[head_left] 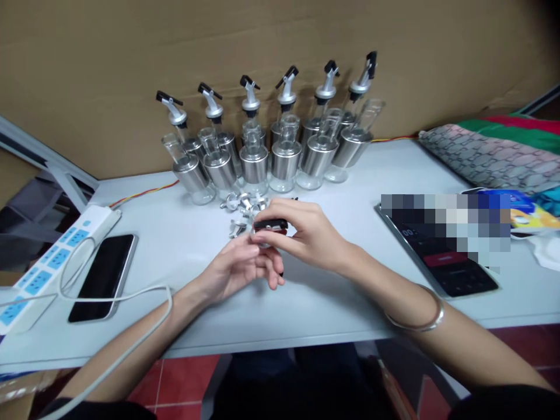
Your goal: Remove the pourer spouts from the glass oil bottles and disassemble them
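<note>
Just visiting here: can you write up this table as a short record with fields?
Left hand: palm up, fingers curled under a pourer spout
Right hand: pinches the spout's black top from above; bangle on the wrist
Loose pieces: silver, on the table just behind the hands
Bottles: glass and steel, at the back, some fitted with spouts
Left side: phone, power strip
Right side: dark screen device, patterned cloth

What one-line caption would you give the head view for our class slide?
Left hand and right hand hold a black-topped spout over the white table, in front of glass dispenser bottles.
</note>
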Demonstrator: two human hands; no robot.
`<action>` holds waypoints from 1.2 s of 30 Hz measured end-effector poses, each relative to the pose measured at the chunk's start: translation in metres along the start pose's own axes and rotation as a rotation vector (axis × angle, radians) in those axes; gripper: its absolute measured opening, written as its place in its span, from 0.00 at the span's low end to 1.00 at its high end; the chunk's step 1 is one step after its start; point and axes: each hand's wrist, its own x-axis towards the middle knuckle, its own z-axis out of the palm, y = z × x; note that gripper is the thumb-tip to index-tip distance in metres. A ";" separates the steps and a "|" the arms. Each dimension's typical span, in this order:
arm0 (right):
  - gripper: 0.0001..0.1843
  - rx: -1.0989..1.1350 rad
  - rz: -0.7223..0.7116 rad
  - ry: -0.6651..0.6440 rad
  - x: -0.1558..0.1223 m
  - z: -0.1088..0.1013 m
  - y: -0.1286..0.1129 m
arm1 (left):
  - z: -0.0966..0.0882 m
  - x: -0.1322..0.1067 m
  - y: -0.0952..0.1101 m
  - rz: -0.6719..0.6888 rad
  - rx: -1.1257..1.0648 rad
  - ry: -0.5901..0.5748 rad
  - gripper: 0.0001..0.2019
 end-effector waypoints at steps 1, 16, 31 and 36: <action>0.08 -0.064 -0.067 0.022 -0.001 0.000 0.002 | 0.001 0.001 -0.002 -0.008 -0.020 0.005 0.18; 0.16 -0.439 -0.302 0.042 -0.010 0.005 0.002 | 0.004 -0.002 0.002 0.019 0.070 0.031 0.17; 0.17 -0.354 -0.181 0.019 -0.011 0.011 -0.002 | 0.005 -0.001 0.000 -0.037 0.240 0.019 0.25; 0.18 -0.421 -0.188 0.004 -0.012 0.010 -0.007 | 0.007 -0.004 0.002 -0.067 0.266 -0.009 0.23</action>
